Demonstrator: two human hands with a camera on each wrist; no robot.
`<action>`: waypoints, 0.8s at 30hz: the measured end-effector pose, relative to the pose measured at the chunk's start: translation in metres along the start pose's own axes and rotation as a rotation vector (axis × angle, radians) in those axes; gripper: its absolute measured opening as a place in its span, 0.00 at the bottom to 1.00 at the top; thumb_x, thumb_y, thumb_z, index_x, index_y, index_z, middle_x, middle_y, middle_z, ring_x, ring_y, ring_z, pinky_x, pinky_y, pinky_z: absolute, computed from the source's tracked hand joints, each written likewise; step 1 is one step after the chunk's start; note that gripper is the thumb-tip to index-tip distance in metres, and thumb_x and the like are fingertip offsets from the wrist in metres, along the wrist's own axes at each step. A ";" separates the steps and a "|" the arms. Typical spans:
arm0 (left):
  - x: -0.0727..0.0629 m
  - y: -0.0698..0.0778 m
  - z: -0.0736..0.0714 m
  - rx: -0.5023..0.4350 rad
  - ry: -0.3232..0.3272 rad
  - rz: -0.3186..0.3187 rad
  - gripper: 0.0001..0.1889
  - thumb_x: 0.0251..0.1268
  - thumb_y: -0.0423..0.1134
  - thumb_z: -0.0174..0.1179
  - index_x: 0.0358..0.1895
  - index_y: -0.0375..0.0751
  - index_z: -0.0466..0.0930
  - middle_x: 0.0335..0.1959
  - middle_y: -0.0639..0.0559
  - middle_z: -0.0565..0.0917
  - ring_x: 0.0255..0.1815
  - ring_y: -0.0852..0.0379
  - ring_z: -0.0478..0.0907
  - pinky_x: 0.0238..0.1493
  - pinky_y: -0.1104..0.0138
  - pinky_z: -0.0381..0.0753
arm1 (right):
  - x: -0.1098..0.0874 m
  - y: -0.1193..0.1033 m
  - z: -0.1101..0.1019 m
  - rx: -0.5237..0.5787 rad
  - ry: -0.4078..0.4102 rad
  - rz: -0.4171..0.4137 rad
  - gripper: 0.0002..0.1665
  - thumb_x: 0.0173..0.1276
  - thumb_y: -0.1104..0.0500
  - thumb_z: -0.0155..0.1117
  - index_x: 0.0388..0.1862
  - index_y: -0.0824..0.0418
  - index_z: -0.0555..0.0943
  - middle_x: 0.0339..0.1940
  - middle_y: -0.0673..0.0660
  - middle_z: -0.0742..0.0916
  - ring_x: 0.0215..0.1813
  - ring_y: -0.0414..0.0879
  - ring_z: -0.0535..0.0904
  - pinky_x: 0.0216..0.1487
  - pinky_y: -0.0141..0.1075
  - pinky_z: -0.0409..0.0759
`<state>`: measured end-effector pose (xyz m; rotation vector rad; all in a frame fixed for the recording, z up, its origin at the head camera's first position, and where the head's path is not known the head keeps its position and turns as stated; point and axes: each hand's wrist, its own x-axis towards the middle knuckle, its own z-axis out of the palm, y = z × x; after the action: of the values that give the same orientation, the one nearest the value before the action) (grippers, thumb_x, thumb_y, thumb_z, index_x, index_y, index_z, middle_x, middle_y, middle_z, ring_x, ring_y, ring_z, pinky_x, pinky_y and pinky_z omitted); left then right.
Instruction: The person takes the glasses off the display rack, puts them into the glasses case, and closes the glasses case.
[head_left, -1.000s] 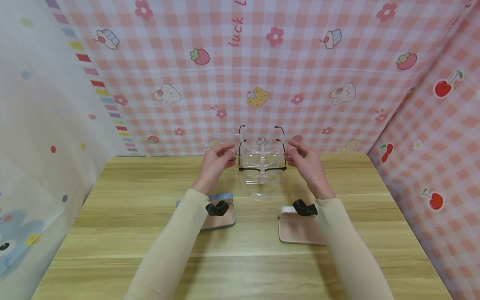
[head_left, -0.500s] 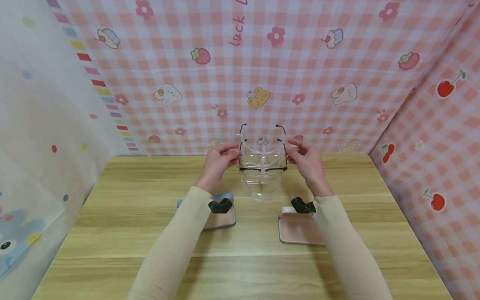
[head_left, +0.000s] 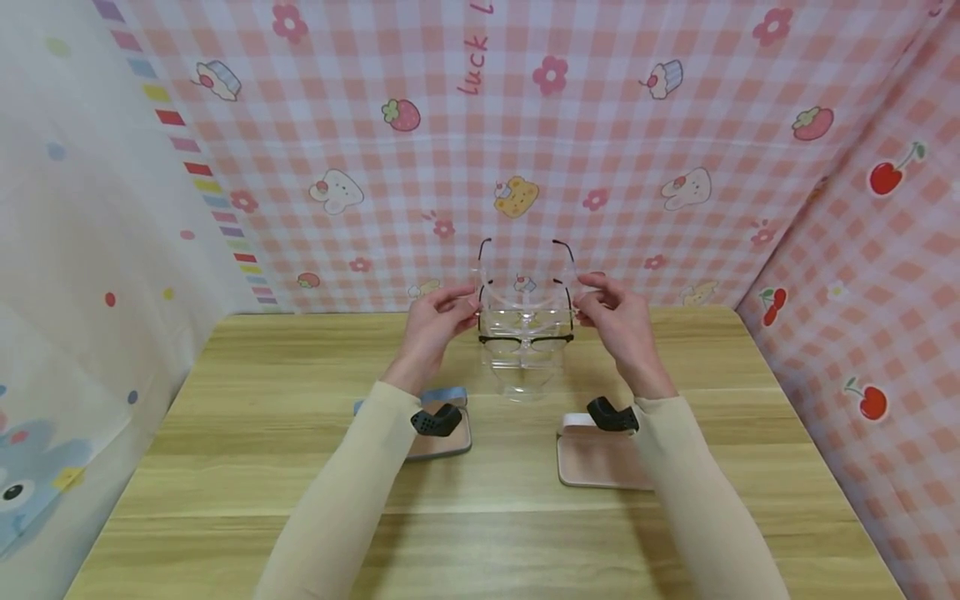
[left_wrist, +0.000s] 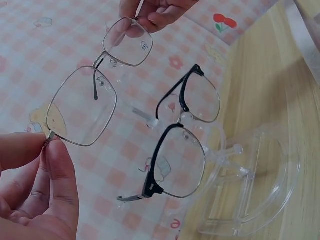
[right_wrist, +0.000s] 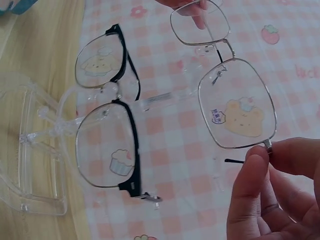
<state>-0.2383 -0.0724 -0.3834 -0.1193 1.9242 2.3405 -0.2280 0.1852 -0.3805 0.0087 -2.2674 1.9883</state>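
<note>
Thin silver-framed eyeglasses (left_wrist: 82, 106) are pinched at both hinges, above the upper part of a clear display stand (head_left: 522, 392). My left hand (head_left: 433, 329) holds the left hinge between thumb and index finger, and my right hand (head_left: 618, 329) does the same on the right. In both wrist views the silver frame stands apart from the black half-rim eyeglasses (right_wrist: 131, 132), which sit lower on the stand. Their black temples point back toward the wall.
An open blue case (head_left: 450, 437) with a pink lining lies under the left forearm. Another open case (head_left: 600, 462), pale pink, is partly covered by the right forearm. Behind the stand hangs a pink checked cloth (head_left: 442, 150) at the table's back edge.
My hands have closed in on the silver eyeglasses' hinges and gripped them. The silver pair has risen slightly on the stand; the black pair and both cases stay put.
</note>
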 end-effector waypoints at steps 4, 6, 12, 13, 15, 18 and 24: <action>-0.009 0.002 -0.003 0.025 -0.019 0.032 0.18 0.74 0.27 0.61 0.63 0.30 0.79 0.56 0.36 0.83 0.59 0.41 0.81 0.59 0.60 0.84 | -0.007 -0.006 -0.001 0.003 -0.021 -0.024 0.24 0.75 0.64 0.65 0.67 0.69 0.78 0.37 0.54 0.85 0.36 0.40 0.82 0.43 0.29 0.86; -0.014 0.003 -0.005 0.042 -0.028 0.049 0.17 0.73 0.28 0.62 0.63 0.31 0.79 0.57 0.35 0.83 0.58 0.40 0.81 0.59 0.59 0.84 | -0.010 -0.008 -0.003 0.003 -0.035 -0.035 0.24 0.75 0.63 0.65 0.67 0.69 0.78 0.36 0.52 0.84 0.36 0.41 0.82 0.43 0.29 0.86; -0.027 0.005 -0.007 0.050 -0.057 0.081 0.17 0.73 0.27 0.62 0.62 0.30 0.79 0.57 0.32 0.81 0.56 0.39 0.81 0.58 0.60 0.85 | -0.019 -0.009 -0.007 -0.014 -0.083 -0.058 0.26 0.73 0.66 0.65 0.68 0.71 0.76 0.39 0.58 0.84 0.37 0.44 0.85 0.44 0.32 0.88; -0.029 0.005 -0.008 0.049 -0.060 0.085 0.18 0.72 0.26 0.62 0.62 0.30 0.79 0.56 0.32 0.81 0.55 0.40 0.82 0.57 0.60 0.85 | -0.020 -0.009 -0.008 -0.019 -0.092 -0.058 0.26 0.73 0.66 0.65 0.69 0.71 0.76 0.40 0.58 0.84 0.37 0.45 0.86 0.44 0.32 0.88; -0.034 0.005 -0.010 0.055 -0.064 0.092 0.18 0.72 0.27 0.63 0.63 0.30 0.78 0.54 0.34 0.82 0.53 0.43 0.83 0.56 0.62 0.85 | -0.024 -0.010 -0.009 -0.031 -0.107 -0.062 0.27 0.72 0.67 0.65 0.69 0.69 0.76 0.42 0.59 0.84 0.39 0.47 0.87 0.45 0.32 0.88; -0.041 0.006 -0.013 0.060 -0.069 0.108 0.19 0.72 0.27 0.63 0.64 0.31 0.78 0.52 0.36 0.83 0.54 0.41 0.83 0.55 0.64 0.86 | -0.031 -0.011 -0.009 -0.069 -0.128 -0.077 0.29 0.72 0.66 0.65 0.71 0.66 0.76 0.44 0.61 0.84 0.41 0.49 0.87 0.46 0.33 0.87; -0.056 0.006 -0.018 0.087 -0.069 0.134 0.17 0.73 0.29 0.63 0.62 0.34 0.80 0.49 0.39 0.83 0.53 0.43 0.83 0.54 0.63 0.86 | -0.045 -0.014 -0.010 -0.109 -0.143 -0.104 0.29 0.73 0.63 0.65 0.73 0.60 0.76 0.48 0.65 0.85 0.41 0.45 0.86 0.48 0.36 0.88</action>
<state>-0.1842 -0.0934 -0.3743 0.0995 2.0554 2.3031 -0.1814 0.1895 -0.3700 0.2610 -2.4044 1.8656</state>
